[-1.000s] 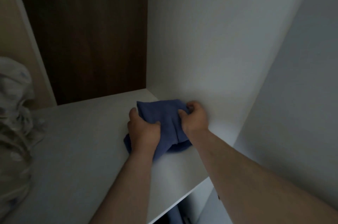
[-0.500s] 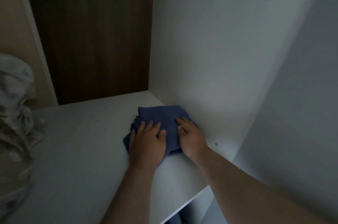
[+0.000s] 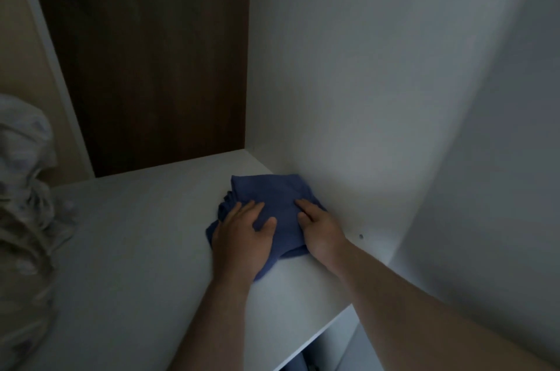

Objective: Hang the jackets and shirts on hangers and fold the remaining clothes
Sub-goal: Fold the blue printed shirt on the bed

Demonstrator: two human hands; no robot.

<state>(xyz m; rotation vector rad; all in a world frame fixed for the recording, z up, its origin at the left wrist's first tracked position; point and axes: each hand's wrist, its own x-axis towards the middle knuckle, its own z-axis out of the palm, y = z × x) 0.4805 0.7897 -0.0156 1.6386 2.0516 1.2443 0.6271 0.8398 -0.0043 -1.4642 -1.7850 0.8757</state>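
A folded blue garment (image 3: 269, 192) lies on a white wardrobe shelf (image 3: 145, 249), tucked against the right side wall. My left hand (image 3: 242, 237) lies flat on its near left part, fingers straight and spread. My right hand (image 3: 318, 228) presses flat on its right part, next to the wall. Both hands cover the near half of the cloth; its far edge shows beyond the fingertips.
A pile of white and grey cloth (image 3: 24, 204) sits at the shelf's left end. A dark brown back panel (image 3: 151, 67) stands behind. The white side wall (image 3: 363, 98) closes off the right. The shelf's front edge (image 3: 306, 352) runs at the bottom right.
A second ago both hands gripped the blue garment with curled fingers. They have since opened and flattened onto it, pressing it down near the wall.
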